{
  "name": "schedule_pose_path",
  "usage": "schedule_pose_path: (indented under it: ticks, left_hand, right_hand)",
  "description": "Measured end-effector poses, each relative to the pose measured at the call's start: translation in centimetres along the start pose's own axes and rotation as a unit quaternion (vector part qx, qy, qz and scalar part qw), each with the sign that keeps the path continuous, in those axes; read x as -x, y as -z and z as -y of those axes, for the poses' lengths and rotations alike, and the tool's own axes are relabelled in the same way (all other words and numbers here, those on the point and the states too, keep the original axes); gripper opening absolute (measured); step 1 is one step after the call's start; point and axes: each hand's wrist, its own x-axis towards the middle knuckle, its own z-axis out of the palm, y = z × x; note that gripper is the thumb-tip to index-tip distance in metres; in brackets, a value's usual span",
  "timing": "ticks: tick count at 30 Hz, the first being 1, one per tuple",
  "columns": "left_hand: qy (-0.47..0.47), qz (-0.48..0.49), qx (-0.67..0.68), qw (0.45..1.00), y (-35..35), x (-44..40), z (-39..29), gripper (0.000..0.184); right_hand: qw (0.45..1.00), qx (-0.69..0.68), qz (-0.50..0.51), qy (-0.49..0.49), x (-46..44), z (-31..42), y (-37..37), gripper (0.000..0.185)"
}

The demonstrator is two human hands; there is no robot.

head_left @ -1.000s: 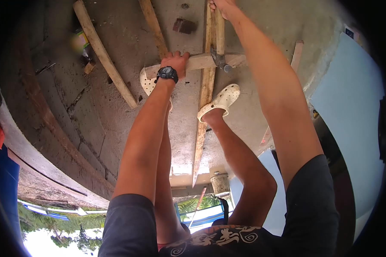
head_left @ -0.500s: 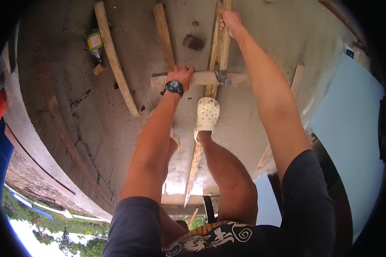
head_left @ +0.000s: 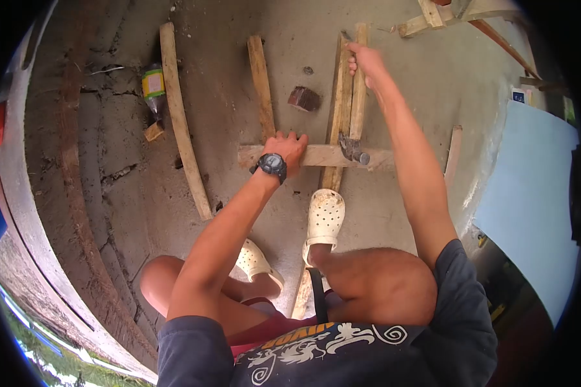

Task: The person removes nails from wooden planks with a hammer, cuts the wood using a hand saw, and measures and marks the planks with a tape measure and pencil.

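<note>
A short crosswise wooden board (head_left: 319, 155) lies over a long wooden strip (head_left: 336, 129) on the concrete floor. My left hand (head_left: 284, 151), with a black watch at the wrist, presses on the board's left part, fingers curled over its far edge. My right hand (head_left: 366, 63) is closed around the far part of a hammer's wooden handle. The dark metal hammer head (head_left: 354, 152) lies at the board where it crosses the strip. My right foot, in a cream clog (head_left: 325, 216), stands on the strip just below the board.
To the left lie a long wood piece (head_left: 182, 122), a shorter one (head_left: 261, 84) and a plastic bottle (head_left: 153, 90). A dark brown block (head_left: 304, 99) sits beyond the board. A light blue panel (head_left: 529, 193) stands at right; a wooden frame (head_left: 458, 16) is at the upper right.
My body has sunk into a lower squat, with both knees bent outward and the left clog now in fuller view. Both hands keep their places on the board and hammer.
</note>
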Motion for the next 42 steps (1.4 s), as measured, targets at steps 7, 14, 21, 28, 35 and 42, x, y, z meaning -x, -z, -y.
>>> schedule_pose_path:
  ticks: [7,14,21,28,35,42]
  left_hand:
    - [-0.021,-0.03,-0.012,0.999,0.4,0.2,0.1,0.048]
    - [-0.014,-0.061,-0.017,0.998,-0.8,0.4,0.2,0.042]
    - [-0.025,-0.06,-0.01,0.998,-1.2,0.3,0.6,0.045]
    - [-0.023,-0.08,-0.009,0.997,-1.1,0.8,0.2,0.046]
    - [-0.018,-0.084,0.008,0.996,-2.1,0.5,0.5,0.045]
    - [0.006,-0.058,0.009,0.998,-1.5,0.9,0.0,0.049]
  right_hand:
    - [0.999,0.002,0.016,0.051,2.1,1.2,-0.7,0.017]
    - [0.992,-0.012,-0.025,0.127,4.5,1.2,0.4,0.019]
    - [0.995,0.005,0.004,0.097,2.0,0.5,0.2,0.018]
    - [0.997,-0.019,-0.05,0.064,1.7,0.4,1.3,0.018]
    - [0.998,-0.043,-0.004,0.049,1.6,0.5,1.2,0.014]
    - [0.995,-0.05,-0.009,0.089,3.6,1.1,2.0,0.012]
